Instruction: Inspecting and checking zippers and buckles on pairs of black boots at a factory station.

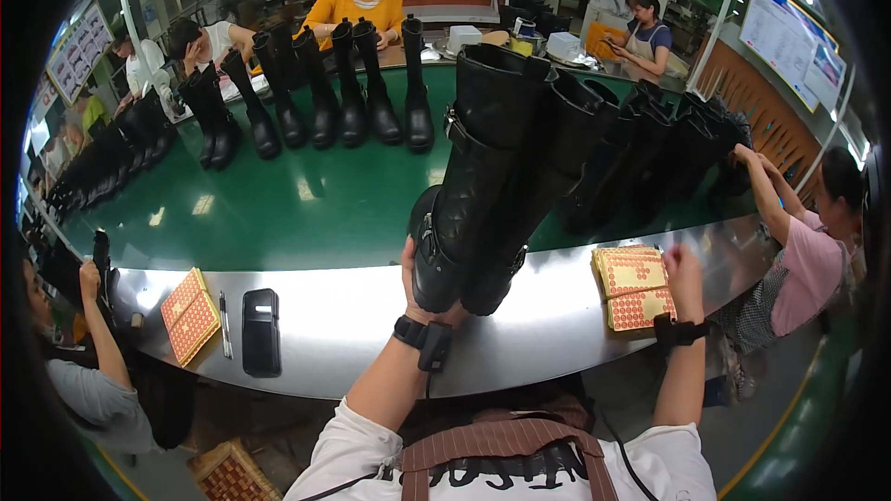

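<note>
A pair of tall black boots [501, 158] with buckled straps is held up over the metal edge of the table, shafts leaning away from me. My left hand [409, 286] is closed around their feet from below, and most of its fingers are hidden behind the boots. To the right, my right hand [684, 276] is raised beside a stack of sticker sheets [636, 289] with round red stickers and a band around it. Its fingers are curled together and slightly blurred; anything between them is too small to make out.
On the left of the metal strip [325, 315] lie another sticker stack [191, 317], a pen [225, 325] and a black phone [261, 332]. Black boots [351, 97] line the green table [306, 213]; more boots [650, 148] crowd the right. Co-workers sit around.
</note>
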Motion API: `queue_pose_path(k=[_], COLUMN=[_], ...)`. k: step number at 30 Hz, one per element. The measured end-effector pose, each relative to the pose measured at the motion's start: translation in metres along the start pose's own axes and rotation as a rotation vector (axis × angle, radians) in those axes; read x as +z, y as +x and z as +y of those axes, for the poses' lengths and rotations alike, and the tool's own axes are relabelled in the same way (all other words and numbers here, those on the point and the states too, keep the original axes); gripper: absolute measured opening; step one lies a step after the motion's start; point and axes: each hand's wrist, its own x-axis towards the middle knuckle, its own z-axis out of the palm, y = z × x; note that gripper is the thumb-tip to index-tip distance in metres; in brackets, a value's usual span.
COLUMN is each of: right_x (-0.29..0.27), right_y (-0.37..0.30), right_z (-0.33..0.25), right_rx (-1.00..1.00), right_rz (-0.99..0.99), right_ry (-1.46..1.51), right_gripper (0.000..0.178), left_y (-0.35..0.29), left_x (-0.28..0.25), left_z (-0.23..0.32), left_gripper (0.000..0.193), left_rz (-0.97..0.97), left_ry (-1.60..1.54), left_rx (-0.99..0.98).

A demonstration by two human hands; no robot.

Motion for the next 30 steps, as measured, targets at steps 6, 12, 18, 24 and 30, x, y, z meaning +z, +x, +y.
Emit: queue_pose_path(k=[6, 12, 18, 24, 30], right_x=[-0.111, -0.123, -0.112, -0.105, -0.125], right_y=[0.050, 0.078, 0.084, 0.098, 0.088], right_z=[-0.240, -0.315, -0.317, -0.312, -0.302], right_rx=[-0.571, -0.710, -0.689, -0.748, -0.743], right_rz=[0.048, -0.243, -0.272, -0.057, -0.449], right_ry=[0.792, 0.632, 0.685, 0.673, 0.318], right_gripper=[0.007, 0.010, 0.010, 0.034, 0.078], left_y=[-0.006, 0.004, 0.001, -0.005, -0.006], left_x=[-0.018, -0.021, -0.020, -0.001, 0.002], left_z=[0.006, 0.000, 0.001, -0.004, -0.001], left_gripper=[0.074, 0.070, 0.069, 0.069, 0.069], left_rz=[0.034, 0.037, 0.029, 0.025, 0.014], left_ry=[0.097, 0.107, 0.081, -0.033, -0.009], left_rx=[0.014, 0.020, 0.020, -0.040, 0.086])
